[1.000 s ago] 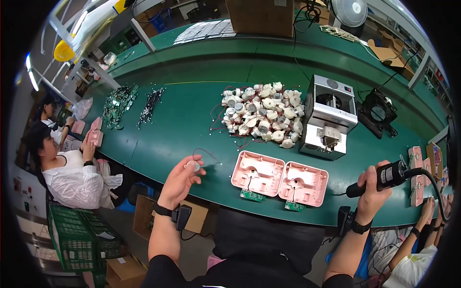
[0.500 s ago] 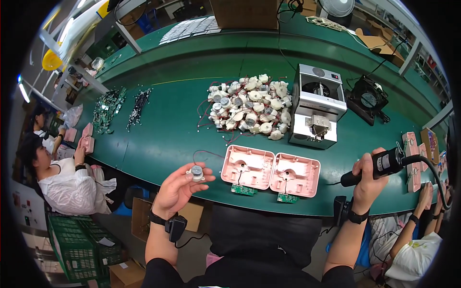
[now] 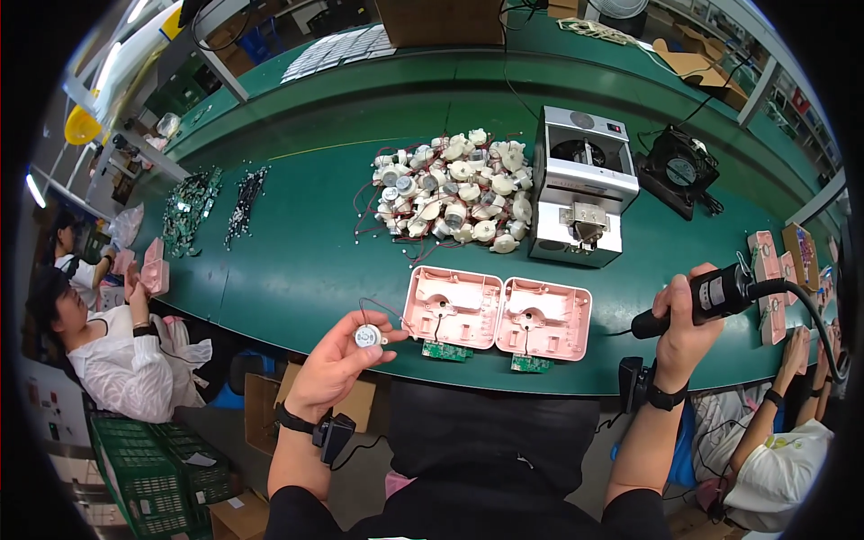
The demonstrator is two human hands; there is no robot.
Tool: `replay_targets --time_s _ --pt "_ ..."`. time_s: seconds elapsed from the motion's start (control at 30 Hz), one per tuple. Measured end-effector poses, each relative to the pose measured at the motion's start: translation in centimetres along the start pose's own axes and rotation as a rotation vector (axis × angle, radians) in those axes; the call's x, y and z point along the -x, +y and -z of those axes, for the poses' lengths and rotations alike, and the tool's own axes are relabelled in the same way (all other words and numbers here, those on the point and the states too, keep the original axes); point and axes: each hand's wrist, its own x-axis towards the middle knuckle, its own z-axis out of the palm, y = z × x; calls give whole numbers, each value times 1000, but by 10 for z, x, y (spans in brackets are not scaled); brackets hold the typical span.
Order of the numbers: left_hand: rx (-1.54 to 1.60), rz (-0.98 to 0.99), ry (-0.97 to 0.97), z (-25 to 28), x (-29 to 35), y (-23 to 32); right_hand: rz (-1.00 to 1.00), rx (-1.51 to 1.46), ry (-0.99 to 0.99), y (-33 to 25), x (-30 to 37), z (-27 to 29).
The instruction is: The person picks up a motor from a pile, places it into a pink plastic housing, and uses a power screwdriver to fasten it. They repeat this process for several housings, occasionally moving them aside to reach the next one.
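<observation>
In my left hand [image 3: 340,362] I pinch a small round motor [image 3: 367,337] with a silver face and thin wires. It is just left of two pink plastic housings [image 3: 453,306], [image 3: 544,317] that lie side by side, hollow side up. A green circuit board [image 3: 447,351] hangs on a wire at the near edge of the left housing, and another green board [image 3: 532,364] at the right one. My right hand [image 3: 688,319] grips a black electric screwdriver [image 3: 713,295], its thin bit pointing left toward the right housing without touching it.
Beyond the housings lies a heap of white motors [image 3: 454,193] with red wires. Right of it stand a silver-white machine [image 3: 585,193] and a black fan [image 3: 681,171]. Green boards [image 3: 191,211] lie far left. Co-workers sit on both sides; more pink housings [image 3: 767,279] are at right.
The motor in my left hand has turned, so its flat silver face now shows upward, and my fingers have shifted around it. My right hand still holds the screwdriver in much the same place.
</observation>
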Motion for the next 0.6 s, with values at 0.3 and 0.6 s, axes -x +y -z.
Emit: replay_targets --time_s 0.3,0.6 --pt "-254 -172 -49 2 -11 -10 -4 -4 5 -1 -1 -1" --pt "-582 -186 -121 -36 -23 12 23 6 1 0 2 -1"
